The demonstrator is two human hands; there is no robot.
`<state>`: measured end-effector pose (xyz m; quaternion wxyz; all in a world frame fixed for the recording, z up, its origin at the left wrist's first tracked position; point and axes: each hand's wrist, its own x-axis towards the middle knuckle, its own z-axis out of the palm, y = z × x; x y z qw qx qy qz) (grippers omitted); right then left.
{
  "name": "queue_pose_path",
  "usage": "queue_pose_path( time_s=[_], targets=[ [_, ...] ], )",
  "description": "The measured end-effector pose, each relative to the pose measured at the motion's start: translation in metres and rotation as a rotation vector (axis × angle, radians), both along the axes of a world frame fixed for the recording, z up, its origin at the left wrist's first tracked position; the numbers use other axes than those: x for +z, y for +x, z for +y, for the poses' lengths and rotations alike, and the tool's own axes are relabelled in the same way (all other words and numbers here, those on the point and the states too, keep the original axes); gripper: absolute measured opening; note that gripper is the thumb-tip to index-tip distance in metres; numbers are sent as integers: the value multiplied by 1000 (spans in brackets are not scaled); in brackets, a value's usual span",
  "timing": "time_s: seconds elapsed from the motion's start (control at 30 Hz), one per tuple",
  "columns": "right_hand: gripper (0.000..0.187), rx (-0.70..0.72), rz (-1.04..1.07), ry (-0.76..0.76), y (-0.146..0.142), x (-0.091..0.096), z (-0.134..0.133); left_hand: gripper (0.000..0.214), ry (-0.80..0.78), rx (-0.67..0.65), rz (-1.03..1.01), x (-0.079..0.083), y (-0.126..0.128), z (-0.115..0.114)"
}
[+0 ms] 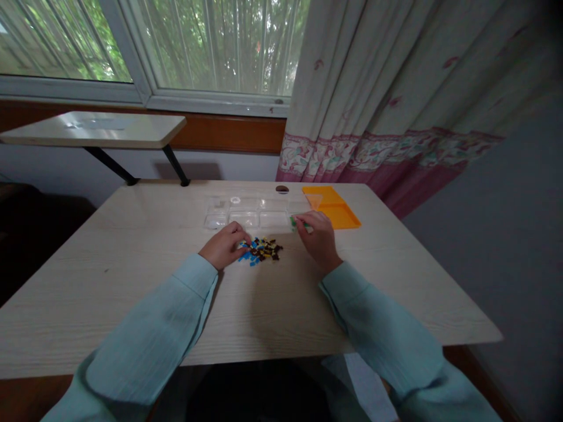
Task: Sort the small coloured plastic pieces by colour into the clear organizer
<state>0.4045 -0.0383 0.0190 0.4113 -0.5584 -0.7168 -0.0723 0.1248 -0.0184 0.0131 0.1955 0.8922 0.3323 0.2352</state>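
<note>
A small heap of tiny blue, yellow and dark pieces [263, 249] lies on the wooden table [132, 281]. My left hand [224, 246] rests at the heap's left edge, fingers curled and touching the pieces. My right hand [317, 234] is to the right of the heap, its fingers pinched on small green pieces [294, 221] over the near right corner of a clear compartment tray [253, 212]. Both arms wear light blue sleeves.
An orange lid or tray [332, 206] lies right of the clear tray. A cable hole [282, 189] sits at the table's far edge. A second small table [97, 129] stands under the window; a curtain [396, 105] hangs at right.
</note>
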Motion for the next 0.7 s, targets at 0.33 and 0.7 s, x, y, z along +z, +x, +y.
queue_pose_path(
  time_s=[0.33, 0.7],
  targets=[
    [26, -126, 153, 115, 31, 15, 5, 18, 36, 20, 23, -3, 2, 0],
    [24, -113, 84, 78, 22, 13, 3, 17, 33, 10, 26, -4, 2, 0]
  ],
)
